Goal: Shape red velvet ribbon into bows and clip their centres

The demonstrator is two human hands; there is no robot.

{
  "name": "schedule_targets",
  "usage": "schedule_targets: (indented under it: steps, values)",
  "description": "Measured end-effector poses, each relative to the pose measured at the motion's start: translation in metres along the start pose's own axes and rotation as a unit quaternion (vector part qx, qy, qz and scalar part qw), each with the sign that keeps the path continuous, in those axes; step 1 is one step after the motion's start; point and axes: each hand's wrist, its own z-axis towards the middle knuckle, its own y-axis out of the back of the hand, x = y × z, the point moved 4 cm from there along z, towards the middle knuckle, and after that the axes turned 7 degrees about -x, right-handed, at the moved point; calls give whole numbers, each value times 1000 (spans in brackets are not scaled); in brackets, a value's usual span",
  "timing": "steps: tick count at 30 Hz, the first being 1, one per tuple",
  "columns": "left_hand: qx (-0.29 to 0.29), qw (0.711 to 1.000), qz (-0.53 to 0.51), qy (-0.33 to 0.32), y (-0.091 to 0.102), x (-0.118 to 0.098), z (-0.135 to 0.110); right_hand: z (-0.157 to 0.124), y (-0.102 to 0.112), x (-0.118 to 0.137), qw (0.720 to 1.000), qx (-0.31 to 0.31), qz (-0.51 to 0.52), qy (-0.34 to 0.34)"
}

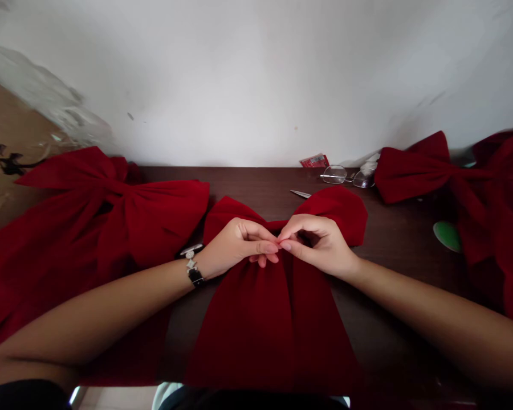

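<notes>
I watch remotely as the left hand and right hand pinch the gathered centre of a red velvet bow, fingertips meeting to keep its folds even, on the dark wood worktop between 2 other red bows.

White plaster wall, flaking at the left, above a dark wood-grain tabletop.
</notes>
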Motion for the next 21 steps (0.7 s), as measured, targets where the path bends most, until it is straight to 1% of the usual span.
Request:
schedule_targets:
  steps: [5,11,18,21]
  values:
    - [-1,1000,-12,-2,-1,-1,-1,0,2,-4,999,-12,-4,-33]
    - [9,1000,-26,3,-4,-3,-1,1,0,-3,999,9,6,-37]
    - [11,995,-89,34,-5,-4,-1,2,-1,-5,998,24,11,-60]
    - [16,996,-88,24,-4,-4,-1,3,-1,-5,997,21,12,-68]
